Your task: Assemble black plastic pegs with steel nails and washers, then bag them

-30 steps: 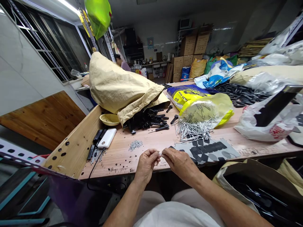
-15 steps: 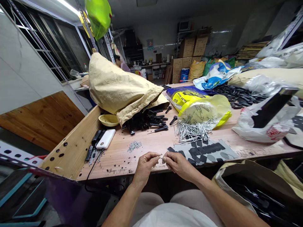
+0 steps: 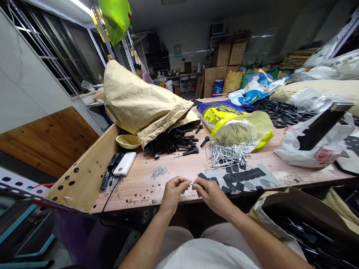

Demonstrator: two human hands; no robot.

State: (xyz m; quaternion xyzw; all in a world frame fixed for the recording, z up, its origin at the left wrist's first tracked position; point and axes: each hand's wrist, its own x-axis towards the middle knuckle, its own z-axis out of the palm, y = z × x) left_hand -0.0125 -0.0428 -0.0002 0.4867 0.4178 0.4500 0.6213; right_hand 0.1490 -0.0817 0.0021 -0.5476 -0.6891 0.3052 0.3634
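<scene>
Pale wall (image 3: 21, 89), dark window (image 3: 66, 41), bright ceiling light (image 3: 81, 6)

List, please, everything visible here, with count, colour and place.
Workbench: one, light brown, centre
Paper sack: one, tan, bench left
Parts: many, black, sack's mouth
Dish: one, yellow, beside sack
Flat box: one, white, bench left
Small metal pieces: pile, silver, bench front
Printed bag: one, yellow and blue, mid bench
Metal rods: many, silver, bag's mouth
Pads: many, dark, on grey sheet
Plastic bag: one, white, bench right
Open sack: one, brown, lower right
Hanging bag: one, green, upper left
Cartons: several, brown, background
Left hand: one, bare, front centre
Right hand: one, bare, front centre
</scene>
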